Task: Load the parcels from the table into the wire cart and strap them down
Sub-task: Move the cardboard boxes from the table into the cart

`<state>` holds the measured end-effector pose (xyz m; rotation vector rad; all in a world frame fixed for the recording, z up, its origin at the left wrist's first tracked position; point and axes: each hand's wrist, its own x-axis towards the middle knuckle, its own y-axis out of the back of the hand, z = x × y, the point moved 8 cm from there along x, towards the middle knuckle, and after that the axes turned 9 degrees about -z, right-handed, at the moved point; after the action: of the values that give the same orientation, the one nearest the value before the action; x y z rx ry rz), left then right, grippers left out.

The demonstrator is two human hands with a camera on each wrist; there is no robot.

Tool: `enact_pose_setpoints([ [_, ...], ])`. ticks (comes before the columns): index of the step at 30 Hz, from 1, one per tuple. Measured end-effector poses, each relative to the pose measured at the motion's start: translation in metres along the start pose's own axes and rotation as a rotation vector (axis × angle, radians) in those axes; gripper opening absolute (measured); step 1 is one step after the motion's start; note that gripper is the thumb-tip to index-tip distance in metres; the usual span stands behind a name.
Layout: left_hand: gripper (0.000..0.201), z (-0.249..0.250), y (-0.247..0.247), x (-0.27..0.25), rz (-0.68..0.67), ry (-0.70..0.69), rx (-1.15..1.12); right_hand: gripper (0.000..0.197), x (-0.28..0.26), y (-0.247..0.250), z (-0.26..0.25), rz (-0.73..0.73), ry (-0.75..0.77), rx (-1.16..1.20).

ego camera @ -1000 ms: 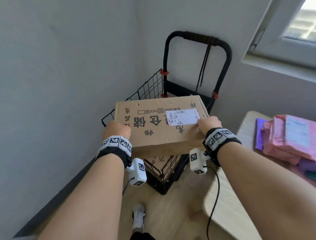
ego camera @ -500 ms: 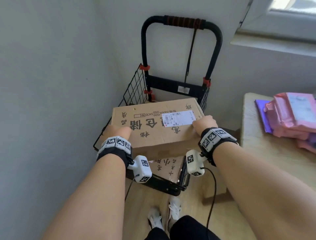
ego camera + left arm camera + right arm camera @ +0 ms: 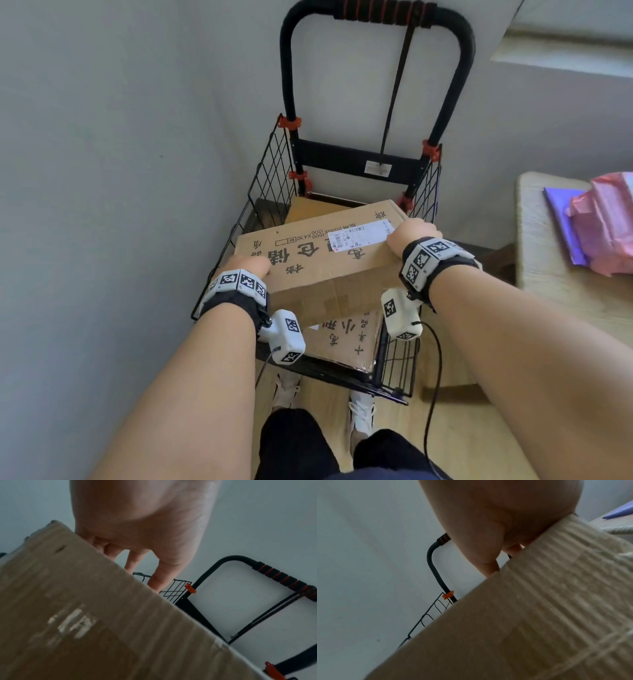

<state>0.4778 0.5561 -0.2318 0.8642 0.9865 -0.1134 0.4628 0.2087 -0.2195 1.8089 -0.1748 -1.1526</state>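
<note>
- Head view: we hold a cardboard box (image 3: 329, 260) between both hands, directly at 12 o'clock from us, hanging over the open top of the wire cart (image 3: 274, 178). Its long axis runs from 9 o'clock to 3 o'clock, tilted so the 3 o'clock end sits a little farther away. Our left hand (image 3: 248, 267) grips the 9 o'clock end and our right hand (image 3: 409, 236) grips the 3 o'clock end; both are equally near, since both are already on it.
- Head view: under the held box a second box (image 3: 346, 339) already lies in the cart's base, so the coming move, as we judge it, is straight down onto that one. The cart handle (image 3: 376, 15) rises at 12 o'clock with a dark strap (image 3: 394, 96) hanging from it.
- Head view: at 3 o'clock the table (image 3: 534, 246) carries a pink parcel (image 3: 606, 222) on a purple one (image 3: 561, 219), not yet loaded.
- Left wrist view: our left hand (image 3: 142, 524) curls its fingers (image 3: 157, 577) over the far edge of the box (image 3: 96, 622), wrist above the box end, with the cart's wire side beyond at 3 o'clock.
- Right wrist view: our right hand (image 3: 496, 520) presses on the box (image 3: 530, 622) edge, its fingers wrapping past the rim; how far they reach we cannot tell.
</note>
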Motion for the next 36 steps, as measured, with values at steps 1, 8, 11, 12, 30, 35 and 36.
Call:
enact_pose_setpoints([
  [1,0.028,0.006,-0.001,0.01,-0.017,-0.019,0.048,0.028,0.004,-0.003,-0.001,-0.005,-0.028,-0.012],
  [8,0.02,0.041,-0.01,0.059,-0.234,-0.124,0.621,0.032,0.015,-0.039,0.006,-0.057,-0.231,0.022],
  [11,0.019,0.046,-0.025,0.075,-0.351,-0.151,0.77,0.034,0.016,-0.066,0.024,-0.071,-0.341,0.053],
  [12,0.022,0.046,-0.031,0.079,-0.392,-0.15,0.806,0.034,0.015,-0.076,0.03,-0.078,-0.369,0.067],
  [30,0.021,0.015,-0.095,0.171,-0.463,-0.26,1.139,0.028,0.049,-0.238,0.079,-0.329,-0.535,0.251],
  [35,0.013,0.002,-0.113,0.186,-0.478,-0.241,1.314,0.026,0.066,-0.264,0.084,-0.349,-0.579,0.217],
  [36,0.013,0.0,-0.116,0.188,-0.498,-0.216,1.318,0.022,0.068,-0.267,0.084,-0.36,-0.572,0.208],
])
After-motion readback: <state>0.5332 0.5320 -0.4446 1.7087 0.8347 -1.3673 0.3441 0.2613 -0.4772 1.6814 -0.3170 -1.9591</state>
